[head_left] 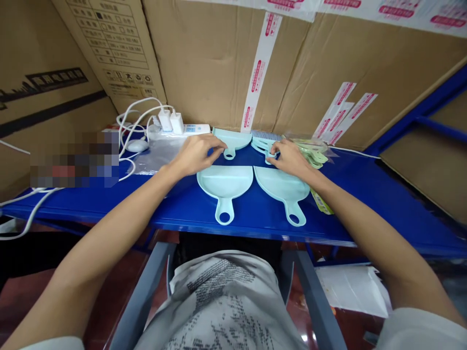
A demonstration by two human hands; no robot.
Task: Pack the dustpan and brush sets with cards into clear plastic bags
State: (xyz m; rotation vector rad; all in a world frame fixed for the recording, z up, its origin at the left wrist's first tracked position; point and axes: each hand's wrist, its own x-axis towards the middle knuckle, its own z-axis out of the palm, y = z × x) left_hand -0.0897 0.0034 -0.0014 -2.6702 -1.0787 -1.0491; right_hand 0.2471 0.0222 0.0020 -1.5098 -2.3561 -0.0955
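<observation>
The left hand (197,153) pinches the far dustpan (233,140) at its handle. The right hand (290,158) grips a brush (263,144). Each piece should lie flat on the tabletop (365,194), clear of the two near dustpans (225,182).

**Surroundings: blue shelf bench, cartons behind**

Work surface is a blue metal shelf (365,194), running left to right. Far side: wall of brown cardboard cartons (204,63), several sealed with white tape printed in red (260,68). Far left on the shelf: white power strip (189,129) with two white chargers (171,120) plugged in; white cables (127,121) loop from them and trail off the left edge. Clear plastic bags (156,155) lie flat near the strip. Blue rack frame (430,104) at far right. Below the shelf on the right, white paper (350,289) on the floor.
</observation>
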